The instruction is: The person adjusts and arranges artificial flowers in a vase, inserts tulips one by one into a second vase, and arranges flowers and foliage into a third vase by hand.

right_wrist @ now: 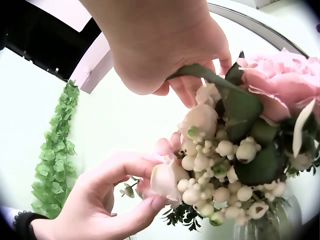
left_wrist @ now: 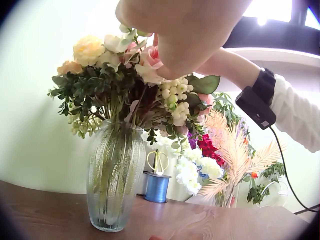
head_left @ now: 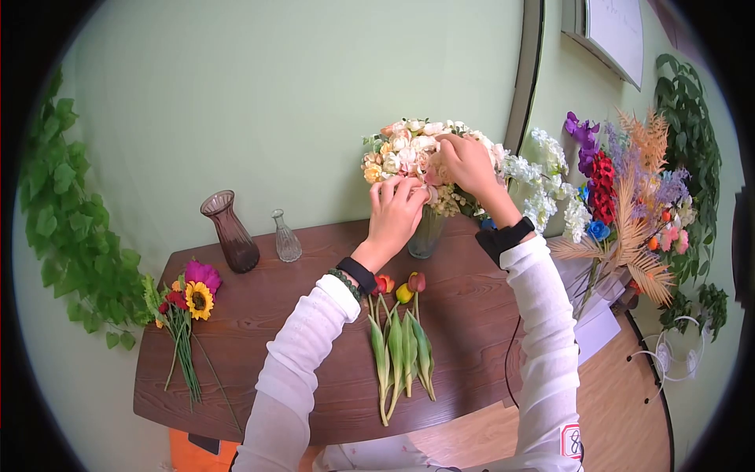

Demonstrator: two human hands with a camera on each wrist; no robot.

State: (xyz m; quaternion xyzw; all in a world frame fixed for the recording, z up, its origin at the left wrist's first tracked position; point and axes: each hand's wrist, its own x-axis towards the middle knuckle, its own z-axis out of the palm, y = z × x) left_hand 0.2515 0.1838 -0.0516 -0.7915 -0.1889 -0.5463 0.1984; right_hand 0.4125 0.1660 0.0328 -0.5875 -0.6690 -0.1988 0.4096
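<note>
A bouquet of cream, peach and pink flowers (head_left: 405, 145) stands in a ribbed clear glass vase (left_wrist: 115, 175) towards the back of the table. My left hand (head_left: 393, 211) is at the bouquet's front, its thumb and forefinger pinching a pale pink rose (right_wrist: 167, 181) at the edge, as the right wrist view shows. Above and to the right, my right hand (head_left: 470, 164) reaches onto the top of the bouquet with bent fingers. Leaves and blooms hide its fingertips, so I cannot tell whether it grips a stem. White berries (right_wrist: 220, 195) hang near both hands.
Tulips (head_left: 403, 346) lie on the brown table (head_left: 314, 393) in front of me. A purple glass vase (head_left: 232, 236), a small clear vase (head_left: 288, 242) and a sunflower bunch (head_left: 199, 300) are leftward. Behind the bouquet's vase sits a blue ribbon spool (left_wrist: 157, 188); more flowers (head_left: 604, 189) stand right.
</note>
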